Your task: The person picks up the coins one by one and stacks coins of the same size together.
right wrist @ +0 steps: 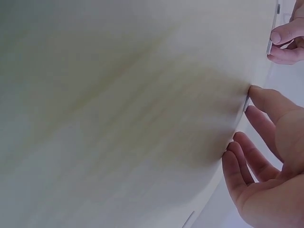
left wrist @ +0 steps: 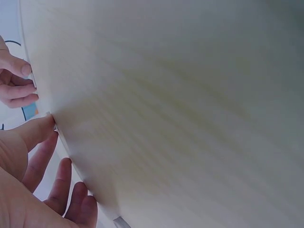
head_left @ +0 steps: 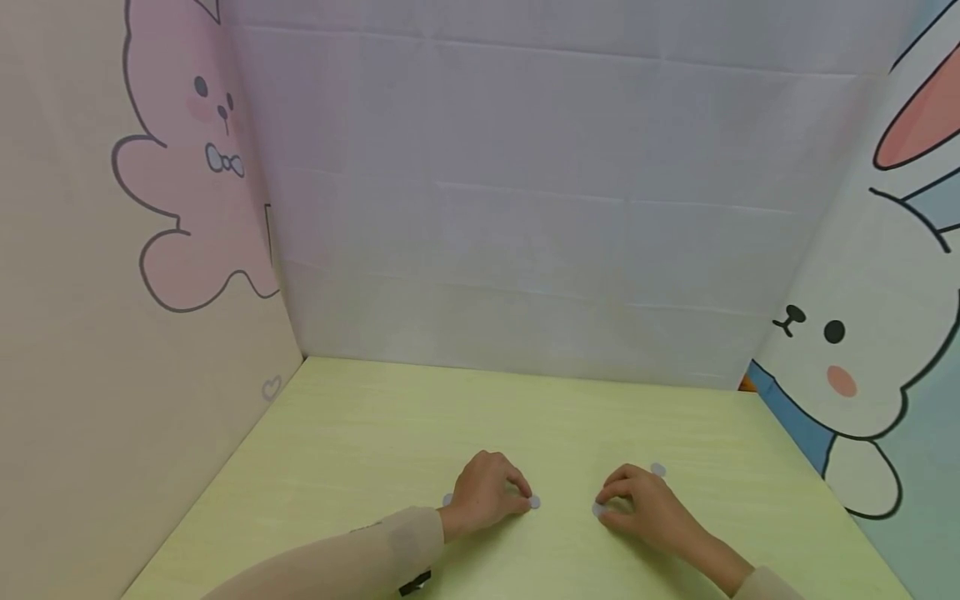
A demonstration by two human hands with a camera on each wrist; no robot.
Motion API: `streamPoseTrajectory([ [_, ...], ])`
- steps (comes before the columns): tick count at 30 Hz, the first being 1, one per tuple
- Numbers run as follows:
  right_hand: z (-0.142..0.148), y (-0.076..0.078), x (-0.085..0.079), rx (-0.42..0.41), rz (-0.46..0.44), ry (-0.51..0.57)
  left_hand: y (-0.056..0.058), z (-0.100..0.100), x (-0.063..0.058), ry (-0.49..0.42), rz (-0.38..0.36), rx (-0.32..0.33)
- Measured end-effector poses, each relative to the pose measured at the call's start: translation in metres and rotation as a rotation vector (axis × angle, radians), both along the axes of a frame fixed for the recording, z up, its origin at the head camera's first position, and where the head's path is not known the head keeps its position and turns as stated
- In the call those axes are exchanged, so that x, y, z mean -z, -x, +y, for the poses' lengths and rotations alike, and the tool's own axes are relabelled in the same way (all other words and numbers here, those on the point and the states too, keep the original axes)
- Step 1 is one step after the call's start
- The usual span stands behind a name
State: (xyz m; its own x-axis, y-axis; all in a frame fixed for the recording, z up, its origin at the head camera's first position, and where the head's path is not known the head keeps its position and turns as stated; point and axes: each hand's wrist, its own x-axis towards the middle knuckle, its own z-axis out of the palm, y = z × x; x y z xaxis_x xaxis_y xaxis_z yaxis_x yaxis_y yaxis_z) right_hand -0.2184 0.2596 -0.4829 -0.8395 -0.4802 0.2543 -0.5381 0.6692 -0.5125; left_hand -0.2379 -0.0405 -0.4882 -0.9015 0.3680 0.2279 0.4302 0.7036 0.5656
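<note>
Four small things are flat grey discs, several in all, lying on the pale yellow tabletop (head_left: 360, 433). With thumb and index finger, my left hand (head_left: 487, 490) pinches one grey disc (head_left: 535, 502) by its edges, low at the table surface. Opposite it, my right hand (head_left: 648, 510) pinches another grey disc (head_left: 598, 507) between thumb and forefinger. The right wrist view shows this disc edge-on (right wrist: 246, 103) between the fingertips, the other fingers bent down to the table. A third disc (head_left: 447, 499) is partly hidden behind my left wrist. Beyond my right hand lies a further disc (head_left: 657, 469).
A whitish cloth wall (head_left: 525, 208) stands along the table's far edge. On the left rises a panel with a pink cartoon animal (head_left: 195, 233), on the right one with a white cartoon rabbit (head_left: 885, 308). Both side panels border the tabletop.
</note>
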Motion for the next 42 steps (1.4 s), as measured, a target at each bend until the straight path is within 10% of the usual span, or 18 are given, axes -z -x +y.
streamPoseTrajectory([
  [30, 0.011, 0.007, -0.003, -0.056, -0.156, 0.058, -0.001, -0.001, -0.014, 0.002, -0.094, 0.022],
  [42, 0.01, 0.008, -0.001, -0.013, -0.129, 0.026, 0.002, 0.031, -0.016, 0.114, -0.058, 0.031],
])
